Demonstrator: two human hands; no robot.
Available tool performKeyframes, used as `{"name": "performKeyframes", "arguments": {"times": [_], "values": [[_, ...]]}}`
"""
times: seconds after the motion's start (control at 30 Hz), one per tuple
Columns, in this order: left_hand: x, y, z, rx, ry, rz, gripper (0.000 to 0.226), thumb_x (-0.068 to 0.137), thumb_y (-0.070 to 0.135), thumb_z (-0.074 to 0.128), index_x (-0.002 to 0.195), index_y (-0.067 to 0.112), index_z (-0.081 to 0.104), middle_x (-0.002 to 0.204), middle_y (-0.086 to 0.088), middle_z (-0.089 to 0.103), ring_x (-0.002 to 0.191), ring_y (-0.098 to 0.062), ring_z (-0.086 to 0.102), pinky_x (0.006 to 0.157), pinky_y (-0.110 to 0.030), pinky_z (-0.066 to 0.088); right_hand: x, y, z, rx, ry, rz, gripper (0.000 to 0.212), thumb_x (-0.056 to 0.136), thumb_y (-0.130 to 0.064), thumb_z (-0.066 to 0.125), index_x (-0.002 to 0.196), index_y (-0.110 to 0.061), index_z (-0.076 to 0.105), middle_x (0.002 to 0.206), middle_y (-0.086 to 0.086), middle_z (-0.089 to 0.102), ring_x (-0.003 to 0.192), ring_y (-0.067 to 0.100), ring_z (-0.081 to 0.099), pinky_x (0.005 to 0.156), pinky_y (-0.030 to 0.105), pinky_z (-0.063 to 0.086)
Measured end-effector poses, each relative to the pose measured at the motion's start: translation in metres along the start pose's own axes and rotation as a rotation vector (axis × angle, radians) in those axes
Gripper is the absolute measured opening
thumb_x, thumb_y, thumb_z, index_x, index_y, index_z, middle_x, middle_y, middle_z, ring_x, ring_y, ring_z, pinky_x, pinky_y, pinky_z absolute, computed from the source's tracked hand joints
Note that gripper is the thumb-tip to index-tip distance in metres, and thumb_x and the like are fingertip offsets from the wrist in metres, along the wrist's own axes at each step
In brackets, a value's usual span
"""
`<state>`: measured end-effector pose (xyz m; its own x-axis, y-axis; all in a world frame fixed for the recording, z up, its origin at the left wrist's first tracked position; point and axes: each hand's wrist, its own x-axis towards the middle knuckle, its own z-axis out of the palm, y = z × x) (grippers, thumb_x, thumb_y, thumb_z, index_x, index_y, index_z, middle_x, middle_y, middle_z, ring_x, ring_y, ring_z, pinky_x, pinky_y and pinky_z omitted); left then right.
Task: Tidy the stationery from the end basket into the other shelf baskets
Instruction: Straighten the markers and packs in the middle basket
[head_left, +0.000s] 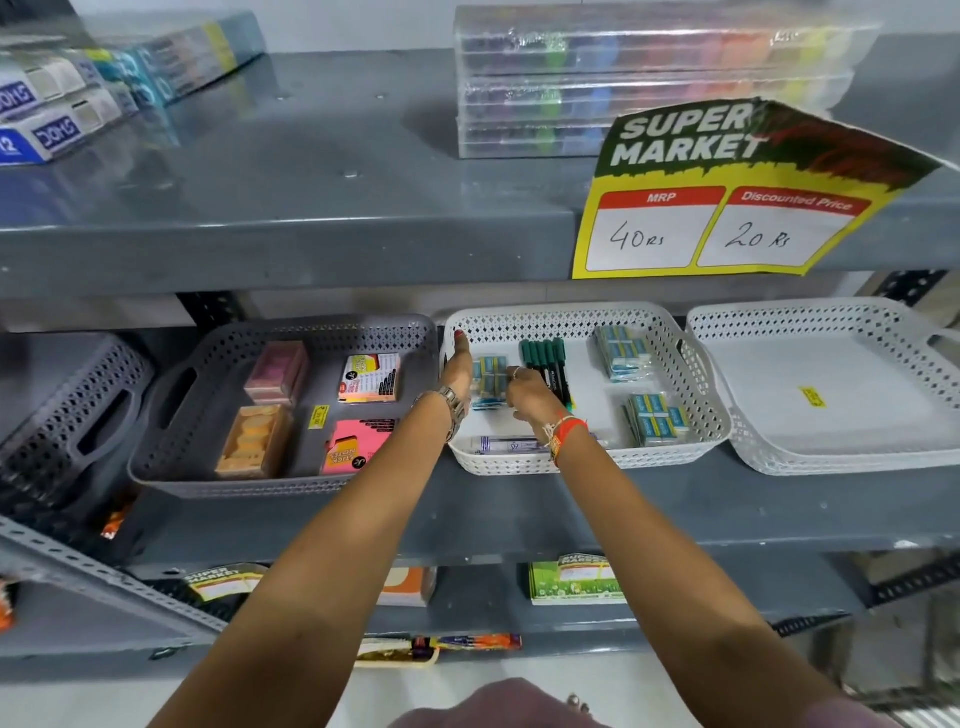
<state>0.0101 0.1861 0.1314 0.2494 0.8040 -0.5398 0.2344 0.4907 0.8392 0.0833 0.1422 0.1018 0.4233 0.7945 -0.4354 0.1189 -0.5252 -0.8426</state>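
Observation:
A pack of blue erasers (491, 380) lies at the left of the middle white basket (519, 462). My left hand (460, 371) grips its left side with the thumb up against the basket wall. My right hand (530, 395) curls over its right edge. Just to the right lie green markers (545, 353). Two more eraser packs (621, 353) (657, 418) sit further right, and a clear pen box (506, 445) lies along the front wall. The white end basket (831, 415) on the right holds only a yellow sticker.
A grey basket (291, 486) to the left holds sticky notes (370, 376) and small boxes (254, 441). Another grey basket (67, 410) stands at the far left. A price sign (727, 208) hangs from the shelf above, which carries clear pen cases (649, 78).

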Motion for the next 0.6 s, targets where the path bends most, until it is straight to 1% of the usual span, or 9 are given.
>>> {"name": "performKeyframes", "arguments": {"times": [0.03, 0.07, 0.13, 0.17, 0.27, 0.33, 0.47, 0.53, 0.6], "values": [[-0.001, 0.000, 0.001, 0.024, 0.002, 0.013, 0.073, 0.094, 0.056, 0.012, 0.147, 0.007, 0.016, 0.156, -0.013, 0.014, 0.143, -0.027, 0.020, 0.117, -0.038, 0.017, -0.002, 0.000, -0.002, -0.032, -0.008, -0.026, 0.052, 0.090, 0.007, 0.028, 0.142, 0.000, 0.034, 0.132, 0.016, 0.049, 0.078, 0.011, 0.050, 0.078, 0.030, 0.041], [-0.001, -0.001, 0.002, 0.052, 0.008, 0.031, 0.070, 0.096, 0.054, 0.012, 0.147, 0.006, 0.017, 0.156, -0.013, 0.015, 0.142, -0.028, 0.020, 0.117, -0.038, 0.017, -0.004, 0.000, -0.004, -0.077, -0.007, -0.062, 0.053, 0.091, 0.006, 0.029, 0.143, 0.001, 0.031, 0.143, 0.019, 0.044, 0.094, 0.018, 0.056, 0.084, 0.032, 0.044], [-0.003, -0.005, 0.006, 0.120, 0.028, 0.076, 0.070, 0.095, 0.054, 0.015, 0.147, 0.007, 0.018, 0.155, -0.014, 0.019, 0.142, -0.027, 0.023, 0.117, -0.038, 0.018, -0.009, 0.000, -0.012, -0.204, 0.028, -0.133, 0.054, 0.091, 0.005, 0.033, 0.145, -0.001, 0.029, 0.152, 0.018, 0.035, 0.129, 0.031, 0.046, 0.104, 0.034, 0.039], [-0.004, -0.008, 0.008, 0.141, 0.043, 0.088, 0.074, 0.094, 0.057, 0.016, 0.148, 0.007, 0.019, 0.155, -0.014, 0.021, 0.141, -0.027, 0.024, 0.117, -0.038, 0.018, -0.010, 0.001, -0.017, -0.268, 0.056, -0.164, 0.053, 0.091, 0.004, 0.034, 0.144, -0.002, 0.033, 0.150, 0.019, 0.038, 0.134, 0.033, 0.043, 0.108, 0.034, 0.037], [-0.005, -0.020, 0.012, 0.104, 0.077, 0.023, 0.084, 0.089, 0.064, 0.024, 0.148, 0.005, 0.012, 0.155, -0.015, 0.017, 0.142, -0.028, 0.021, 0.118, -0.041, 0.014, -0.007, 0.013, -0.035, -0.416, 0.138, -0.197, 0.040, 0.089, 0.005, 0.037, 0.122, -0.001, 0.059, 0.130, 0.023, 0.058, 0.118, 0.037, 0.056, 0.102, 0.037, 0.045], [-0.001, -0.026, 0.014, 0.063, 0.101, -0.026, 0.084, 0.091, 0.060, 0.028, 0.148, 0.005, 0.003, 0.156, -0.015, 0.013, 0.143, -0.029, 0.017, 0.117, -0.041, 0.013, -0.005, 0.024, -0.046, -0.480, 0.122, -0.178, 0.037, 0.087, 0.005, 0.041, 0.114, -0.004, 0.066, 0.124, 0.022, 0.063, 0.113, 0.036, 0.060, 0.103, 0.038, 0.048], [-0.005, -0.032, 0.016, 0.026, 0.061, -0.079, 0.086, 0.091, 0.060, 0.030, 0.148, 0.008, -0.008, 0.158, -0.011, -0.001, 0.145, -0.028, 0.006, 0.119, -0.043, 0.009, -0.010, 0.038, -0.052, -0.626, 0.037, -0.140, 0.036, 0.088, 0.004, 0.043, 0.113, -0.006, 0.067, 0.126, 0.019, 0.063, 0.115, 0.033, 0.059, 0.103, 0.039, 0.048], [-0.007, -0.032, 0.016, 0.082, 0.040, -0.100, 0.088, 0.089, 0.063, 0.028, 0.149, 0.009, -0.008, 0.158, -0.010, -0.007, 0.146, -0.027, 0.000, 0.119, -0.044, 0.005, -0.011, 0.041, -0.052, -0.667, 0.029, -0.112, 0.032, 0.091, -0.003, 0.043, 0.116, -0.003, 0.064, 0.128, 0.021, 0.060, 0.115, 0.037, 0.058, 0.102, 0.042, 0.047], [-0.012, -0.032, 0.015, 0.196, -0.012, -0.091, 0.086, 0.089, 0.064, 0.025, 0.149, 0.008, -0.001, 0.158, -0.010, -0.006, 0.146, -0.026, -0.002, 0.119, -0.043, 0.002, -0.014, 0.042, -0.051, -0.694, 0.029, -0.103, 0.032, 0.093, -0.008, 0.041, 0.116, 0.000, 0.061, 0.127, 0.023, 0.059, 0.114, 0.039, 0.057, 0.100, 0.043, 0.048]]}}
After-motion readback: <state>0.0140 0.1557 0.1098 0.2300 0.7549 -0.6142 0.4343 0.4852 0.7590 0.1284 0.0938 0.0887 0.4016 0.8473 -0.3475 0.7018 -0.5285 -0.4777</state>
